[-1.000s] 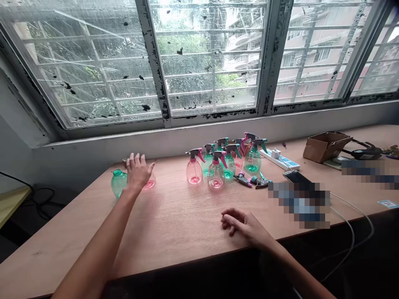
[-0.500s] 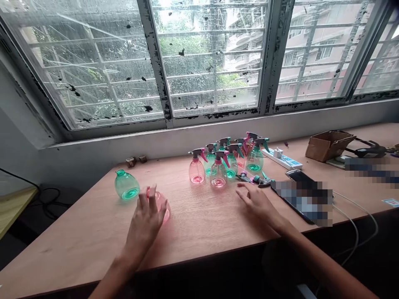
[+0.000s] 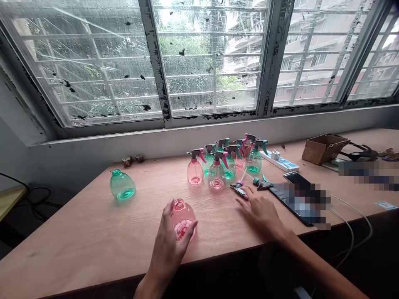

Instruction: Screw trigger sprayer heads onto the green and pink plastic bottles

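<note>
My left hand (image 3: 170,243) is wrapped round an open-necked pink spray bottle (image 3: 183,212), its thumb across the near side. The bottle leans, with its neck pointing away from me. To the right, my right hand (image 3: 262,209) has its fingertips closed on a grey and pink trigger spray head (image 3: 238,190), low over the tabletop. Just beyond it lies a second spray head with a green collar (image 3: 263,183). A green bottle without a head (image 3: 122,185) stands at the left.
Several assembled spray bottles, pink (image 3: 195,172) and green (image 3: 253,161), stand grouped near the wall. At the right are two phones (image 3: 296,203), a white power strip (image 3: 282,160), cables and a cardboard box (image 3: 324,149). The table's front edge (image 3: 218,252) runs below my hands.
My left hand has brought the pink bottle rightward and closer to me. My right hand has taken hold of the pink-collared spray head and drawn it slightly nearer.
</note>
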### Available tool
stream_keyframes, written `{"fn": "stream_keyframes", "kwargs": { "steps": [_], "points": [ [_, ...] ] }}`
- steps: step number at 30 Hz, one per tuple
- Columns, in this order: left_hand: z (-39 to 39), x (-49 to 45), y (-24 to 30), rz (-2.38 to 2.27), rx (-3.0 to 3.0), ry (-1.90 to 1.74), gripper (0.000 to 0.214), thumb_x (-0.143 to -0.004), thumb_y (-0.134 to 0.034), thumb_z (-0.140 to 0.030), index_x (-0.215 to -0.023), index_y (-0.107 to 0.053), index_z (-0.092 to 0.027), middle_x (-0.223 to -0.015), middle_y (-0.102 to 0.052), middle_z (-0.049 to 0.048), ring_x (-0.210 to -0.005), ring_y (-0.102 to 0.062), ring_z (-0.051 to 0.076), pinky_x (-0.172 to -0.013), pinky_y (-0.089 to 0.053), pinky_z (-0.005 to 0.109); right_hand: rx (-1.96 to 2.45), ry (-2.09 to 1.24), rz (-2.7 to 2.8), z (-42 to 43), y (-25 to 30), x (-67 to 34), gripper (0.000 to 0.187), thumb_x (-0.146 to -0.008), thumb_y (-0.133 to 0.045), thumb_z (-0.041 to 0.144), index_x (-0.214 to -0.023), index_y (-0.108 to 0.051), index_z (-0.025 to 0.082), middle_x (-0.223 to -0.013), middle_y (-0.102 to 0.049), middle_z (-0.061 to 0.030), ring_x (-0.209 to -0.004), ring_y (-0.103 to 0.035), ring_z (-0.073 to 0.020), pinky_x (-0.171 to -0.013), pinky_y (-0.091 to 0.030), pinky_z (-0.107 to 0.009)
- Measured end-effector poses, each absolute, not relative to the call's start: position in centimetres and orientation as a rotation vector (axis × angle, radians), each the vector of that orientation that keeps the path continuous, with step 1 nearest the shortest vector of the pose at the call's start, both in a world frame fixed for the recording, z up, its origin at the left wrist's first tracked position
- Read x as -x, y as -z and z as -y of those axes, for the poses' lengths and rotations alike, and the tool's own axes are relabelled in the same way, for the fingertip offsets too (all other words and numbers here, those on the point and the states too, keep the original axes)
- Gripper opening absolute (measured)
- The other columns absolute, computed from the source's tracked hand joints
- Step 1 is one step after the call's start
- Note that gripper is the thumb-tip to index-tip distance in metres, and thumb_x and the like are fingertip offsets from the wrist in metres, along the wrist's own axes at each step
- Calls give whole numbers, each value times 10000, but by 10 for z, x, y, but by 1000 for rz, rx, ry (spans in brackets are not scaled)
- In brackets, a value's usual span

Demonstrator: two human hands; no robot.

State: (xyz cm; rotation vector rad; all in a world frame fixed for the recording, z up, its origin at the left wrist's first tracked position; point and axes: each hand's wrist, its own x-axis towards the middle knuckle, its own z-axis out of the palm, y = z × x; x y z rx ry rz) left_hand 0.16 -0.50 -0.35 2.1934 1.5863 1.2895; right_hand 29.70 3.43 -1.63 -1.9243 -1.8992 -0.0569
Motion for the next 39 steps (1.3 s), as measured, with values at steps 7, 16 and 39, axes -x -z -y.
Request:
{"fn": "stream_keyframes", "kwargs": {
  "steps": [7,16,39],
  "points": [
    [0,-1,20,-1372,-2030,-1041,983,-737,-822,-385,-1461,-165,-285,-1435,-504,170,-1309,-544,338,-1074,-457,539,1909,12,1861,-53,15,-301,391,-957,-528,326,-1318,-553,179,-1126,-727,-140,-950,-704,-310,-691,-491,-327],
    [9,0,13,-1379,-2201,-1253,730,-900,-642,-252,-1498,-238,-364,-1533,-365,89,-1428,-367,314,-1166,-320,578,1149,-592,1007,17,-18,-313,315,-954,-471,477,-1021,-642,221,-678,-613,-10,-430,-426,-120,-380,-288,-212],
    [14,5,6,-1303,-2320,-1099,714,-877,-672,-209,-1479,-315,-352,-1551,-327,106,-1446,-321,343,-1157,-338,575,995,-1391,1341,11,6,-283,481,-710,-857,389,-1096,-654,188,-781,-728,-32,-615,-695,-202,-503,-566,-285]
  ]
}}
